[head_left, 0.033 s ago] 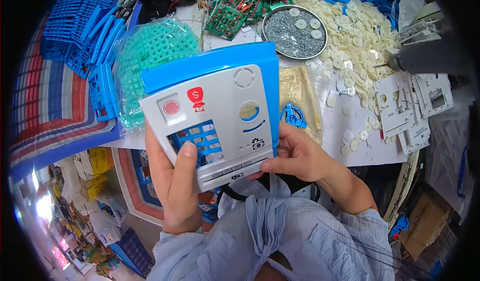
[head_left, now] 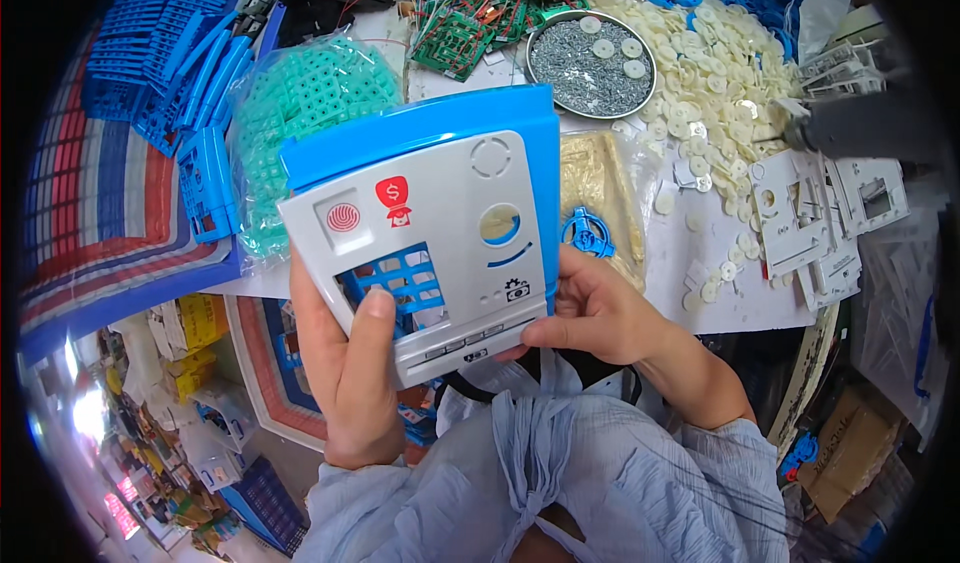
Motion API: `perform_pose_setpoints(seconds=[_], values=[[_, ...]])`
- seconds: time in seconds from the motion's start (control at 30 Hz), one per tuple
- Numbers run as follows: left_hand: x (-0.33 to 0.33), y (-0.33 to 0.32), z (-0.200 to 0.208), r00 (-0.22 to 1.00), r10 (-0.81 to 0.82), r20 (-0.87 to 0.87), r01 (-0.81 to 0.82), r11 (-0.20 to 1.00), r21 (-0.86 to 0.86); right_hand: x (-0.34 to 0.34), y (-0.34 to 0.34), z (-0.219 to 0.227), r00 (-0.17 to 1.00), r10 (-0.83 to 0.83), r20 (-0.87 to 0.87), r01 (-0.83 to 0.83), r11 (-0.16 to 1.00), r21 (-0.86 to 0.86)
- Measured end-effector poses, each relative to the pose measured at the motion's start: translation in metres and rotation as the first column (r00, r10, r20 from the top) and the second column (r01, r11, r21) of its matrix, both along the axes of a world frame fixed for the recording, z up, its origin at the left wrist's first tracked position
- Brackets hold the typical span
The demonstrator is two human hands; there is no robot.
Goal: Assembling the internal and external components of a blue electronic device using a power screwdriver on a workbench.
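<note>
Both hands hold up a white plastic toy panel [head_left: 450,213] against a blue plastic panel [head_left: 410,128] behind it. The white face carries a red fingerprint mark, a red money-bag figure, a round hole and a square opening with blue grid bars showing through. My left hand [head_left: 355,383] is closed round the left lower side, its thumb over the square opening's edge. My right hand [head_left: 610,318] pinches the lower right corner, thumb on the white front, other fingers partly hidden behind. Below the raised panels sits my lap, in light blue cloth.
On the white table lie a bag of turquoise parts [head_left: 310,103], green circuit boards [head_left: 455,43], a round tray of screws [head_left: 590,78] and a heap of cream discs [head_left: 720,93]. Blue grids [head_left: 155,43] are stacked left; white panels [head_left: 800,213] lie right, near a dark bar [head_left: 865,128].
</note>
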State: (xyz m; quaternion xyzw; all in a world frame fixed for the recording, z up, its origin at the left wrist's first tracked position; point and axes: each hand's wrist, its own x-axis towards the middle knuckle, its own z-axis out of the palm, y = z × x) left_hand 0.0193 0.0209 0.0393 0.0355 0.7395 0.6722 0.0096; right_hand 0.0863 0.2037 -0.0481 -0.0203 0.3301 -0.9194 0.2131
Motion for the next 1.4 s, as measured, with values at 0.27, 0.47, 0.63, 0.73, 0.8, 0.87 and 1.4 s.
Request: perform_pose_setpoints(seconds=[0.27,0.47,0.63,0.73,0.8,0.87,1.4], values=[[-0.023,-0.029,-0.025,0.977,-0.187,0.099,0.166,0.968,0.188,0.0,0.004,0.012,0.995,0.028,0.094,-0.036,0.996,0.084],[-0.029,-0.032,-0.031,0.992,-0.106,0.066,0.094,0.982,0.165,0.002,-0.002,0.02,0.998,-0.054,-0.011,0.053,0.996,-0.071],[-0.033,-0.041,-0.035,0.998,-0.058,0.038,0.053,0.992,0.113,0.004,-0.01,0.022,0.996,-0.049,-0.079,0.066,0.971,0.23],[-0.031,-0.038,-0.042,0.998,0.041,-0.054,-0.034,0.992,0.122,0.006,-0.008,0.025,0.993,0.014,-0.118,0.035,0.913,0.406],[-0.03,-0.045,-0.044,0.998,0.012,-0.064,-0.005,0.994,0.108,0.007,-0.007,0.03,0.986,0.042,-0.161,0.042,0.872,0.488],[-0.031,-0.045,-0.048,0.996,0.039,-0.077,-0.03,0.992,0.123,0.007,-0.008,0.037,0.977,0.045,-0.209,0.081,0.825,0.56],[-0.035,-0.057,-0.055,0.982,0.043,-0.185,-0.047,0.999,-0.021,0.01,-0.022,0.034,0.953,0.014,-0.302,0.206,0.7,0.684]])
